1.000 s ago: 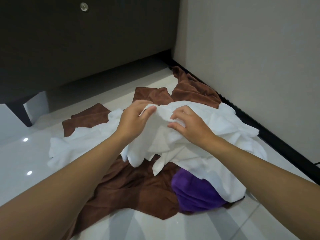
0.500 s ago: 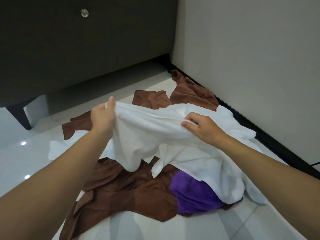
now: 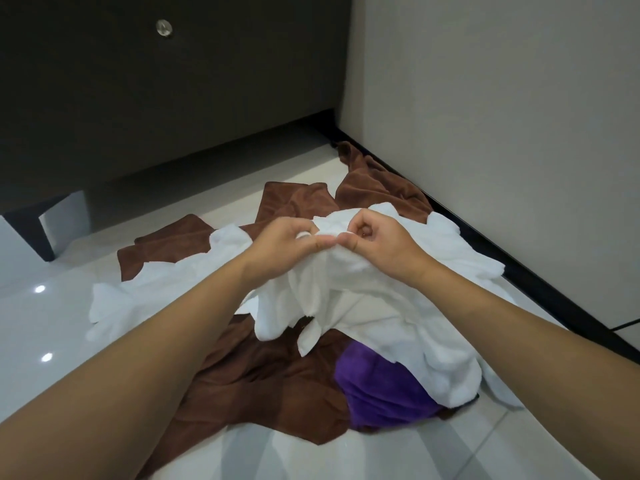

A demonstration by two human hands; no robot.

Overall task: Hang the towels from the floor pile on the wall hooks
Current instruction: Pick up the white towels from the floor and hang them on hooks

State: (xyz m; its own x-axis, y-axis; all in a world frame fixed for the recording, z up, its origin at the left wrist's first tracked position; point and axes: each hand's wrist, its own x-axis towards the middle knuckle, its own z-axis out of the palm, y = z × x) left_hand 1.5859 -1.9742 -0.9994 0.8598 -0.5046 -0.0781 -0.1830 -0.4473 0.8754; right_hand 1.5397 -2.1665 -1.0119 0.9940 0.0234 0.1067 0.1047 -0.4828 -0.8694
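Left hand (image 3: 294, 242) and right hand (image 3: 379, 244): grips narrow, thumbs touching, each pinching the same bunched edge of the white towel (image 3: 363, 306), probably gathering it to lift free. The rest draped over brown towels (image 3: 259, 375) and a purple towel (image 3: 381, 400), at the floor's (image 3: 69, 341) right edge.

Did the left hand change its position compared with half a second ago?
Yes. The left hand moved right, toward the light wall, and now grips the white towel close beside the right hand.
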